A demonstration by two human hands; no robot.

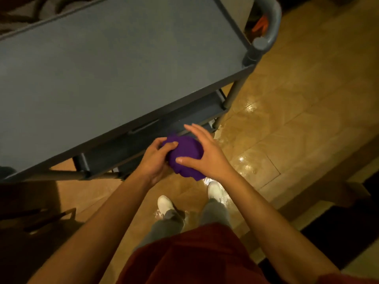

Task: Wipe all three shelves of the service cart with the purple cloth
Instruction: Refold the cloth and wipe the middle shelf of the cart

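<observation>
1. Bunching the cloth (185,155) between both hands: left hand (152,158) pinches its left side, right hand (202,153) cups its top, fingers spread.
2. Cloth sits in mid-air, just off the cart's (114,64) near edge, by the right corner.
3. Glossy floor (297,111) lies below.

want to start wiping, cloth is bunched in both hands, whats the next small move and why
Probably lift the cloth onto the top shelf. Both the left hand and right hand hold it balled up in the air beside the cart's near edge, touching no shelf, and the top one looks bare.
</observation>
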